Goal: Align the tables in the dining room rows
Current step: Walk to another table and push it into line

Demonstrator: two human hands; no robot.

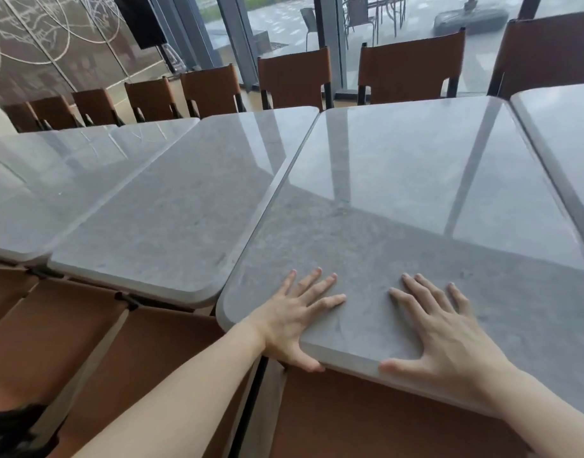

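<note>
Grey stone-look tables stand side by side in a row, with brown chairs (293,77) along the far side and glass doors (284,28) behind them. No containers are on any surface.

Near table (416,193): both hands lie on its near edge. Left hand (297,312) rests flat on the surface, fingers (320,284) spread apart and straight, thumb hooked under the rim. Right hand (449,335) rests flat likewise, fingers spread, thumb along the rim.

Left neighbour table (171,206) sits just beside the near table, its near edge set farther back, so the two edges do not line up. A narrow gap runs between them.

Right neighbour table (561,127) is cut off by the frame edge. Chair seats (69,325) below the near edge are partly hidden by the arms. A dark object (12,428) at lower left is hard to make out.
</note>
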